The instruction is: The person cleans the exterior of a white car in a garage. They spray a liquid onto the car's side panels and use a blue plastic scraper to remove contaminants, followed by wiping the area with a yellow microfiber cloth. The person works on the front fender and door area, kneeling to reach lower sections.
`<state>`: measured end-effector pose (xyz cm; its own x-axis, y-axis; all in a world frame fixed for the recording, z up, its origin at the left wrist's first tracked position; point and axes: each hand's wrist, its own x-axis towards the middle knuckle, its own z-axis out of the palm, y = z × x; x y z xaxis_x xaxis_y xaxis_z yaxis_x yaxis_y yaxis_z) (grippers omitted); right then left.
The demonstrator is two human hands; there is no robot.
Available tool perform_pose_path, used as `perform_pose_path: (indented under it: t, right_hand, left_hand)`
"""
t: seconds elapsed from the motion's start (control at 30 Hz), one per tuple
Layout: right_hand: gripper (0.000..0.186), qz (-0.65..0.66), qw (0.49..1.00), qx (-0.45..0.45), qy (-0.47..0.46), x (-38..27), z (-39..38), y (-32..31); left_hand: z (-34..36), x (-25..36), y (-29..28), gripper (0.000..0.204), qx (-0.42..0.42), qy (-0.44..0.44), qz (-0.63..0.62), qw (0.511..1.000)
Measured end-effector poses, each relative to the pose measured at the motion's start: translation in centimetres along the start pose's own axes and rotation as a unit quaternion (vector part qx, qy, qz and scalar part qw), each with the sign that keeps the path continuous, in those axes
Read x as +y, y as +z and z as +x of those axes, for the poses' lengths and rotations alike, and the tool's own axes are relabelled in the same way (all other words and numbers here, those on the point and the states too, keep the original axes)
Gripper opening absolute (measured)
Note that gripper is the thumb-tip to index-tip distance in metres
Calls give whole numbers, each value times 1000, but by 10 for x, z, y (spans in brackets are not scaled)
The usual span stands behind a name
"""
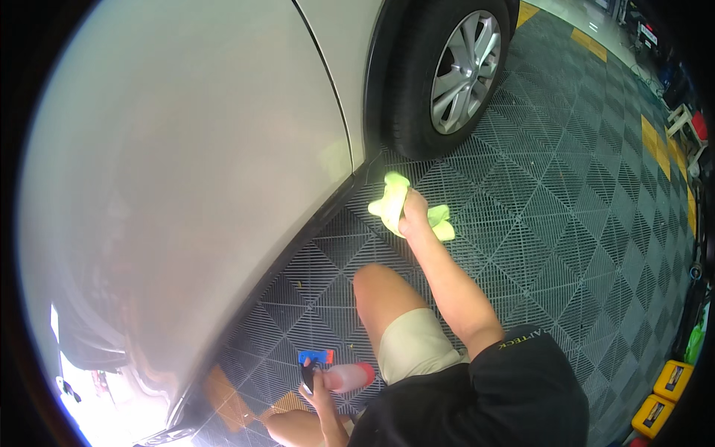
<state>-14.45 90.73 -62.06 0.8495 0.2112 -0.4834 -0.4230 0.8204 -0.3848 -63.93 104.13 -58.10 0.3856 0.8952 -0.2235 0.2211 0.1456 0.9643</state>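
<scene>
My right hand (415, 211) is closed round a bright yellow-green cloth (389, 207), whose folds hang out on both sides of the fist. The hand is above the floor, beside the lower edge of a light-coloured car (208, 149) and just below the wheel (465, 73). Low in the view, my left hand (319, 391) grips a spray bottle (350, 378) by its neck. The bottle has a translucent pinkish body with a red base, and its head shows blue, black and red parts. It is tilted nearly level, near my bent knees.
Dark grey grid tiles (536, 216) with some yellow ones cover the floor. The car's dark sill (298, 242) runs diagonally along my left. Two yellow cases (672, 380) stand at the lower right, and a red-and-white object (698, 127) is at the right rim.
</scene>
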Motion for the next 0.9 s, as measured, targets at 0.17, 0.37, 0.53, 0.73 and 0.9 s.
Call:
perform_pose_path:
  t: [0.17,0.37,0.53,0.73,0.9]
  right_hand:
    - [13,-44,990,-18,-133,-17,-10,-15]
    - [15,-111,983,-12,-146,-54,-90,-14]
    - [17,-301,895,58,-325,-130,-84,-43]
    - [20,-181,944,169,-218,-178,-60,-86]
    - [24,-470,843,179,-193,-209,-75,-199]
  left_hand:
    - [6,35,-10,44,-46,28,52,997]
    - [-7,203,46,40,-156,128,313,928]
    - [13,303,87,49,-289,246,194,905]
    - [40,336,135,50,-292,388,218,847]
    - [34,341,229,41,-426,305,165,836]
